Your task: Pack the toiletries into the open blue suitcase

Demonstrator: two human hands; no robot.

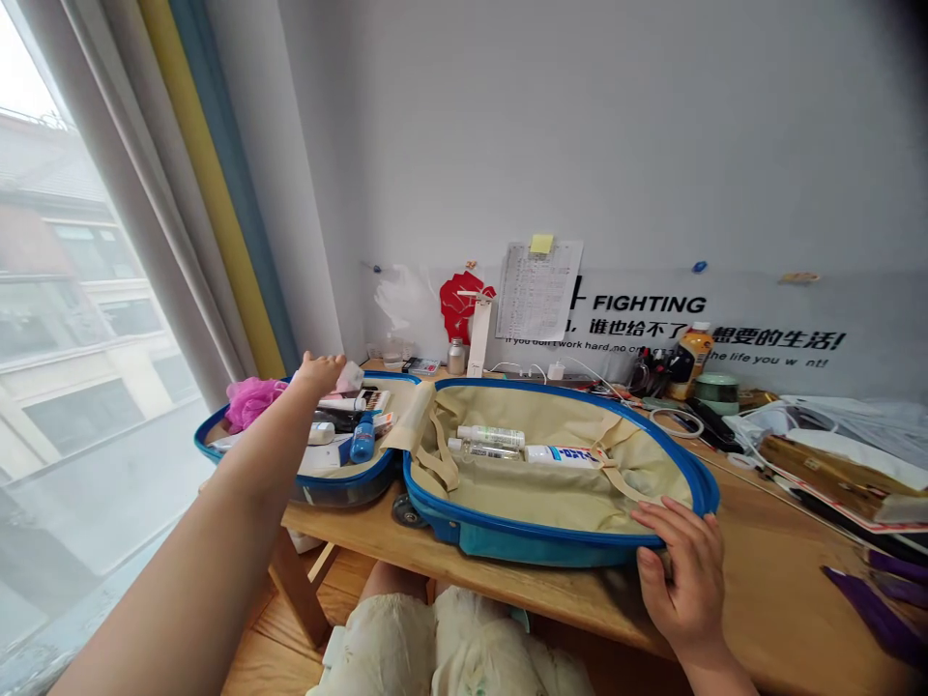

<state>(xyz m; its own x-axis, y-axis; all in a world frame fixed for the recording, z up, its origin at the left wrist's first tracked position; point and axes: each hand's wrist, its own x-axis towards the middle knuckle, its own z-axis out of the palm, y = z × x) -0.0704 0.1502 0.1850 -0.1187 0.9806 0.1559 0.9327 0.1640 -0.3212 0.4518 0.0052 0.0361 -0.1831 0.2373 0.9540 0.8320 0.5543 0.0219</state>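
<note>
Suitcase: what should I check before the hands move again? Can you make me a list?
1. Suitcase wide open: ok, both halves lie open on the table.
2. Right hand on the rim: ok, it rests at the right end.
3. Left hand holding something: cannot tell; a small pale thing shows by its fingers.
4. Tube inside: ok, it lies in the right half.
5. Straps joined across the middle: not ok, they lie apart at either side.
</note>
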